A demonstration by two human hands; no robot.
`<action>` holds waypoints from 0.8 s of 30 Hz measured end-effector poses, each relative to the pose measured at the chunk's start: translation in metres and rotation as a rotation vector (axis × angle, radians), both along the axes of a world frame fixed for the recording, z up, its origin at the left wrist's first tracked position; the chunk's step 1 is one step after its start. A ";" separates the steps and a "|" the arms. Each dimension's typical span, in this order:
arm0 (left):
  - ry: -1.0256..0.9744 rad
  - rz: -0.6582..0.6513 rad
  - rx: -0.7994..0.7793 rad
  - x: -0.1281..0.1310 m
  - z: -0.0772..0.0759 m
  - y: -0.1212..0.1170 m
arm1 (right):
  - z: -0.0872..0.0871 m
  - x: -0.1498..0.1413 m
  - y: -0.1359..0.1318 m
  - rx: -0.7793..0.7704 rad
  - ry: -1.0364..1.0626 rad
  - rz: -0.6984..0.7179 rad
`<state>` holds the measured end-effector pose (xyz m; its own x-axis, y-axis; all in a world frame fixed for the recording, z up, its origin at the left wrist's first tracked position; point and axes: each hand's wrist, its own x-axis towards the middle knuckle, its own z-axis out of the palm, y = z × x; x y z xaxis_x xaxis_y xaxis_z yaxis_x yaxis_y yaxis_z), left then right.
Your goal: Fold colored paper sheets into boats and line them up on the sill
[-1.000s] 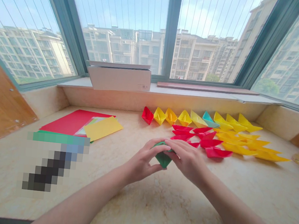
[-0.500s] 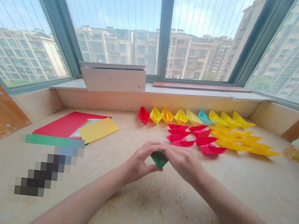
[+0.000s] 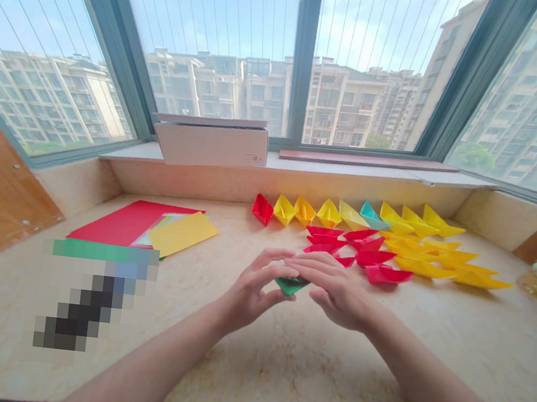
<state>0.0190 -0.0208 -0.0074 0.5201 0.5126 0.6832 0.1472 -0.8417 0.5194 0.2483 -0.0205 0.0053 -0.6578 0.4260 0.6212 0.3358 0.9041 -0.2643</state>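
Over the desk [image 3: 279, 375], head view: green folded paper [image 3: 291, 286], one piece, between left hand [image 3: 254, 284] and right hand [image 3: 343, 291]. Likely risk: crushed or skewed folds, should pressure fall unevenly. Left hand: gripping the paper, thumb beneath, fingers above. Right hand: palm down, fingers bent across the top, thumb apart; grip cannot be told. Red paper boats [image 3: 388, 276]: just beyond.

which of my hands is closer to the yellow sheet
Left. Your left hand is to the right of the yellow sheet, not touching it; your right hand is farther right.
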 end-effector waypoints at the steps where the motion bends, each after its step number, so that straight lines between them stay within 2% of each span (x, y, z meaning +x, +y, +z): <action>1: -0.014 0.024 -0.008 0.000 0.000 0.000 | -0.001 0.000 0.000 -0.020 0.000 0.013; 3: -0.041 0.044 -0.026 -0.001 0.001 -0.001 | -0.004 -0.002 0.000 -0.047 0.012 0.030; 10: -0.113 -0.009 -0.048 0.003 0.001 -0.005 | -0.008 -0.012 -0.004 -0.054 0.164 0.037; 18: -0.083 0.029 0.058 0.003 0.003 0.001 | -0.016 -0.011 0.001 0.052 0.185 -0.028; 24: -0.059 0.038 0.156 0.001 0.001 0.003 | -0.018 -0.013 0.000 -0.071 0.261 -0.141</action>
<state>0.0196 -0.0180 -0.0060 0.4589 0.4166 0.7848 0.1538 -0.9072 0.3916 0.2353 -0.0208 -0.0123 -0.4112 0.5504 0.7266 0.3697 0.8293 -0.4190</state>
